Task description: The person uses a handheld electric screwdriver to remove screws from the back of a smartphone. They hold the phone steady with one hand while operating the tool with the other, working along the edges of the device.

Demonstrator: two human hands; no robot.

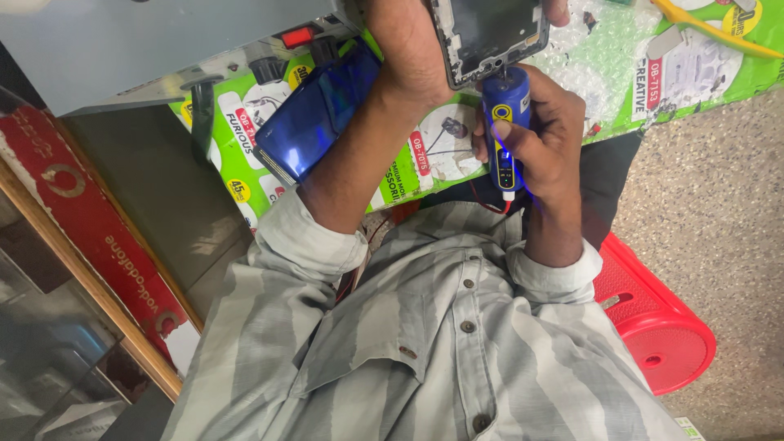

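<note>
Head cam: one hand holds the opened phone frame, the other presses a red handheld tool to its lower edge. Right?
Wrong on colour. The head view shows the handheld tool is blue with yellow markings, not red. The right hand grips it against the phone frame, which the left hand holds.

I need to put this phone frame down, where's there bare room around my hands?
Bare patches: the grey ledge left of the blue pouch, and the speckled floor beside the red stool. Crowded: the printed green sheet around the left hand, right hand and blue tool.
</note>
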